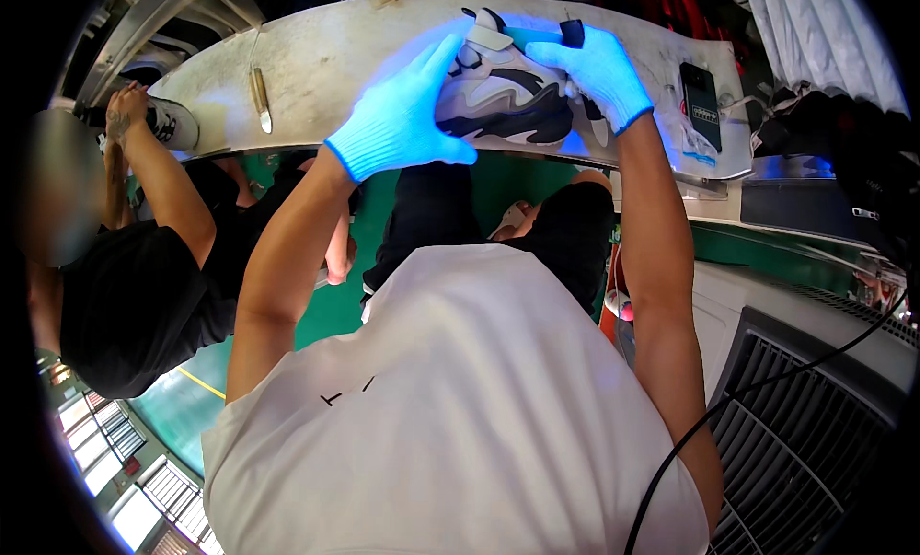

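The grey, white and black shoe (508,104) lies on the bench (316,61) between your gloved hands. Your left hand (407,109) is at its left end, grip spread, thumb well apart from the fingers; you cannot tell how firmly it bears on it. Your right hand (599,71), by its upper right, has its grip curled around a dark object (572,33) of unclear kind. Well left of the shoe lies a knife (260,100); right of it, a phone (701,104).
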The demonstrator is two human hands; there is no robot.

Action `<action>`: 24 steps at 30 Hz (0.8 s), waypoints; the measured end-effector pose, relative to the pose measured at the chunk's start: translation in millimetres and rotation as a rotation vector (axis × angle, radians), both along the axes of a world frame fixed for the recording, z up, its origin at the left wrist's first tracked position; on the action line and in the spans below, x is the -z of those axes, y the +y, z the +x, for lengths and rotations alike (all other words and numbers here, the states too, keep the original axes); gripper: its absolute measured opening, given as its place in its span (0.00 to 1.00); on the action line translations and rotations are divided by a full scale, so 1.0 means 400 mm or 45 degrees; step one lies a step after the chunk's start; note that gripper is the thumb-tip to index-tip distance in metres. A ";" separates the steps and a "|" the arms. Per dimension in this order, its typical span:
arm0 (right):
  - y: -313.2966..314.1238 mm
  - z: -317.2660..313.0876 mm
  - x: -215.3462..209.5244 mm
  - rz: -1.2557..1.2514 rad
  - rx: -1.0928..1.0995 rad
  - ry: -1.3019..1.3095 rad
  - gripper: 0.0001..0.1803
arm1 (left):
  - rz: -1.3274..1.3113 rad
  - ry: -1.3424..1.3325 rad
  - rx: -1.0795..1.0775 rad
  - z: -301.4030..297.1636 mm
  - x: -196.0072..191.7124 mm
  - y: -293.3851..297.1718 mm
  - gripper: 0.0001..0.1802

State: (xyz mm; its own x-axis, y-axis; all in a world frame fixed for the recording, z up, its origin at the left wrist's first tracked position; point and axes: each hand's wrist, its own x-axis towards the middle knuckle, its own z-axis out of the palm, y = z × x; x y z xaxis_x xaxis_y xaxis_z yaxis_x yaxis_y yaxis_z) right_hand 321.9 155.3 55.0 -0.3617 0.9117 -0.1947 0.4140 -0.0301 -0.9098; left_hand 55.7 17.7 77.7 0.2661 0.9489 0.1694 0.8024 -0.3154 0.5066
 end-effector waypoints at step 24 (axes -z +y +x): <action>-0.084 -0.190 -0.043 -0.029 0.486 1.034 0.23 | -0.063 0.230 0.020 0.107 0.013 0.107 0.68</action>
